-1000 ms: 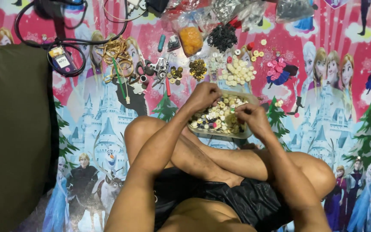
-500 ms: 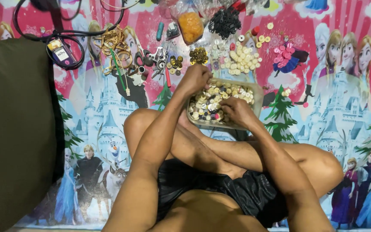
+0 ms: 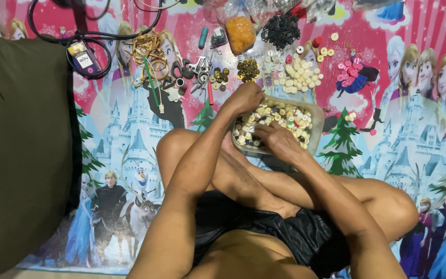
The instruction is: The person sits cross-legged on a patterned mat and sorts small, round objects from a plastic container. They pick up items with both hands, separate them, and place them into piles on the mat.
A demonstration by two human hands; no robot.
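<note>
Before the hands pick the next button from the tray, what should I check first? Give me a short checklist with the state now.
1. Clear tray of mixed buttons sits flat on the mat, in front of the crossed legs: ok.
2. Left hand is at the tray's far left edge: ok.
3. Right hand is over the buttons in the tray: ok.
4. A button is pinched in either hand: cannot tell, fingers hide it.
5. Sorted piles, cream buttons, pink buttons and brass buttons, lie apart beyond the tray: ok.
6. Scissors lie away from both hands: ok.
</note>
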